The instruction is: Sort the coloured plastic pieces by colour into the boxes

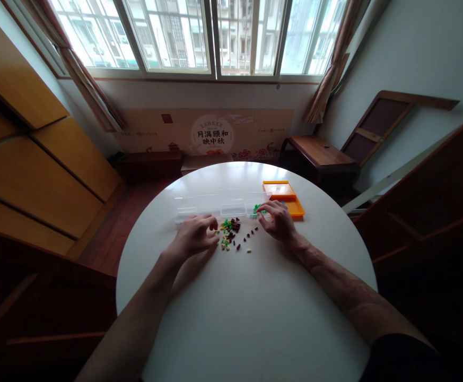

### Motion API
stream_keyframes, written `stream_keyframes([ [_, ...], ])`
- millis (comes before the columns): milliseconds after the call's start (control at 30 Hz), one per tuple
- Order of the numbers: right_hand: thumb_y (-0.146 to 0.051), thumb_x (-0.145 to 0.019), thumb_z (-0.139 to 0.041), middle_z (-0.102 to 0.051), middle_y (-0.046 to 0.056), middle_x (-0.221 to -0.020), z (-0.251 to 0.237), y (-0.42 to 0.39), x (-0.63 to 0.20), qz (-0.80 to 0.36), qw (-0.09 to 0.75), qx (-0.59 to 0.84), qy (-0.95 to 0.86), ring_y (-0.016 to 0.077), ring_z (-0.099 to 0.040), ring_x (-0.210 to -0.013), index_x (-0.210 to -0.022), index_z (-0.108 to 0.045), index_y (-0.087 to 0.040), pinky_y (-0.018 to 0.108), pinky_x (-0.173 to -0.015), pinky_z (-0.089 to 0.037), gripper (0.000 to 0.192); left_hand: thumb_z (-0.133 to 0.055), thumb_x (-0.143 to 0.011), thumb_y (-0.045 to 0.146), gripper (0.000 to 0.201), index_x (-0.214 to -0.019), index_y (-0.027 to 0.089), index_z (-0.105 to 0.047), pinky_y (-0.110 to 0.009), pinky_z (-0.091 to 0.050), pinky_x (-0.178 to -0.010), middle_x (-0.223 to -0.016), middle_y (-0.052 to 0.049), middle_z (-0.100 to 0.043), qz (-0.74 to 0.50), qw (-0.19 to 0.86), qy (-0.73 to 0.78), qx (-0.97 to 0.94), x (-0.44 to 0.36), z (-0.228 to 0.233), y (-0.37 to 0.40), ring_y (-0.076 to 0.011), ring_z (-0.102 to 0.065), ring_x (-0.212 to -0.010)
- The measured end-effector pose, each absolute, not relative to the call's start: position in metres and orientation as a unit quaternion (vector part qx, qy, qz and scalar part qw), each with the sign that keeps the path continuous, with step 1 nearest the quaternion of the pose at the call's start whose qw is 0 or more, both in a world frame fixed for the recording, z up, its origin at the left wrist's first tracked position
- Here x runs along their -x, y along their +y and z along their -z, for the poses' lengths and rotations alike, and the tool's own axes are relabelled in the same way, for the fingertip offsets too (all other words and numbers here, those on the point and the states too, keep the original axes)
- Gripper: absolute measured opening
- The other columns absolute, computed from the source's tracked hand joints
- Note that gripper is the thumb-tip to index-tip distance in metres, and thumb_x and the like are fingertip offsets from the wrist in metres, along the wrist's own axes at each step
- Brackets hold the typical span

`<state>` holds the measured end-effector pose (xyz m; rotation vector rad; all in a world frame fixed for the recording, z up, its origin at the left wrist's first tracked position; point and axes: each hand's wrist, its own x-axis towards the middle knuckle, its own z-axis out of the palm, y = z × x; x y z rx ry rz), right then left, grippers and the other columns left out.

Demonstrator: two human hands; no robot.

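Sorting of small coloured pieces (231, 233) is observed at mid-desk on the round white desk (255, 318). The left hand (194, 237) is curled at the heap's left edge; whether a piece is pinched cannot be told. The right hand (278, 220) rests by one clear compartment box (219, 206), fingertips closed around something green, apparently a piece. One orange tray (285, 197) stands just beyond. Pieces are judged best lifted singly, by colour. Loose pieces are too small to be counted.

Smooth matt white table (247, 318), clear plastic box (215, 204)
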<state>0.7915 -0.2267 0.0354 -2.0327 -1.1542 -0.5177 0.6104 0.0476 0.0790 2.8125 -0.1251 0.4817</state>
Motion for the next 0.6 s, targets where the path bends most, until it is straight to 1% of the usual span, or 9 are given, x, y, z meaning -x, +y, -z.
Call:
stream_keyframes([
  [167,-0.024,-0.099,-0.068,-0.08,0.007,-0.105,-0.0355,-0.2267,-0.7911,0.205,0.368,0.788,-0.45,0.0293,-0.068,-0.1,-0.095,-0.077,-0.025,0.048,-0.098,-0.054,0.009,-0.075,-0.079,0.021,0.007,-0.082,0.026,-0.071,-0.033,-0.044,-0.075,-0.086,0.002,-0.076,-0.166,0.137,-0.044,-0.975,-0.6102,-0.0784,0.0482,-0.0185,-0.064,-0.069],
  [367,-0.023,-0.1,-0.068,-0.08,0.006,-0.105,-0.0361,-0.2265,-0.7905,0.205,0.364,0.789,-0.45,0.0288,-0.069,-0.101,-0.095,-0.076,-0.025,0.047,-0.099,-0.054,0.01,-0.075,-0.084,0.024,0.003,-0.085,0.026,-0.073,-0.032,-0.046,-0.079,-0.088,0.001,-0.078,-0.149,0.158,-0.048,-0.975,-0.611,-0.0779,0.0492,-0.0185,-0.067,-0.073],
  [533,-0.022,-0.099,-0.068,-0.08,0.007,-0.107,-0.0381,-0.2268,-0.7897,0.197,0.377,0.774,-0.469,0.0284,-0.071,-0.104,-0.099,-0.078,-0.025,0.049,-0.104,-0.055,0.01,-0.074,-0.087,0.026,0.002,-0.087,0.024,-0.075,-0.032,-0.049,-0.082,-0.089,0.001,-0.077,-0.192,0.176,-0.082,-0.962,-0.6138,-0.0802,0.0456,-0.0164,-0.066,-0.071],
  [600,-0.022,-0.1,-0.07,-0.08,0.007,-0.108,-0.0407,-0.2262,-0.7857,0.182,0.388,0.747,-0.508,0.0273,-0.072,-0.104,-0.102,-0.078,-0.026,0.048,-0.103,-0.056,0.009,-0.074,-0.089,0.027,0.004,-0.088,0.024,-0.076,-0.032,-0.051,-0.083,-0.089,0.0,-0.078,-0.213,0.187,-0.095,-0.954,-0.616,-0.0794,0.0416,-0.0158,-0.066,-0.071],
])
